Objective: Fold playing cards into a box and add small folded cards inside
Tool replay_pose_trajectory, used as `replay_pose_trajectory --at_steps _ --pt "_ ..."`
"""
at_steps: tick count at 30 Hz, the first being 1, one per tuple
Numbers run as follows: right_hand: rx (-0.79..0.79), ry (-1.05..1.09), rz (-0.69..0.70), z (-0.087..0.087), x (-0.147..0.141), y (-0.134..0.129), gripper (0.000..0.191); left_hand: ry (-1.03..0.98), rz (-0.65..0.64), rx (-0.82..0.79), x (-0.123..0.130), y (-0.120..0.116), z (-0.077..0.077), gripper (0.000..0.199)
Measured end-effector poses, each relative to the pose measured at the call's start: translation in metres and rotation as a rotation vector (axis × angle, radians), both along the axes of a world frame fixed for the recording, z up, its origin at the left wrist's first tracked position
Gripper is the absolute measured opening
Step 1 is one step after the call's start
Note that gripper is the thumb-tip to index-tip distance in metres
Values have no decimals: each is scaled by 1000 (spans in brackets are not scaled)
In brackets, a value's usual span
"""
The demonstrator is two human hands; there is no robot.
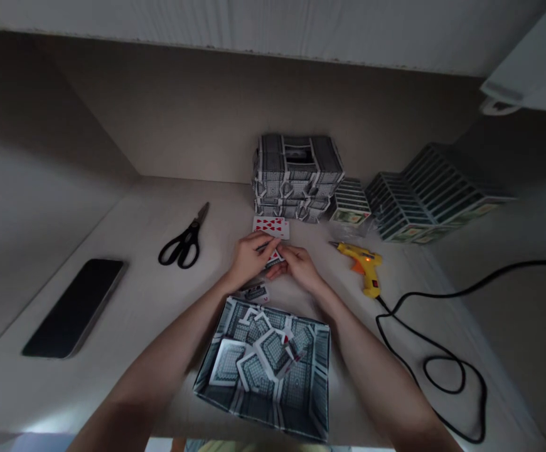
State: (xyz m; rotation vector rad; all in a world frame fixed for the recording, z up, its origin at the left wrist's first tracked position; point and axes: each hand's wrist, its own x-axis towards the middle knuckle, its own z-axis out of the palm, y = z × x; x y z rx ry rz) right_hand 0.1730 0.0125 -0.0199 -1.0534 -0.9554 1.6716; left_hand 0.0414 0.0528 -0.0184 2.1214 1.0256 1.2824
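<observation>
Both my hands meet over the desk, closed around a playing card (274, 258) with red marks. My left hand (250, 256) holds it from the left and above, its fingers bent across the card. From the right, my right hand (300, 266) pinches the card's edge. Just beyond the fingers lie face-up red playing cards (269, 226). Another card (256, 293) lies below my left hand. Between my forearms stands an open box (321, 376) made of playing cards, with several loose and folded cards (253, 368) inside.
A larger card-built box (296, 172) stands at the back, with stacked card decks (423, 194) to its right. A yellow glue gun (364, 267) lies right, its black cord (433, 333) looping over the desk. Scissors (184, 245) and a phone (74, 307) lie left. A shelf (273, 31) overhangs.
</observation>
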Motion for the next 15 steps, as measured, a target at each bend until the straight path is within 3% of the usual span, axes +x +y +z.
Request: replay_pose_trajectory --at_steps 5,11,15 --pt "42 15 31 0 0 -1 39 139 58 171 -3 -1 1 24" --pt "42 0 44 1 1 -1 38 111 75 67 -1 1 1 32" --pt "27 -11 25 1 0 -1 36 139 77 103 -1 1 0 30"
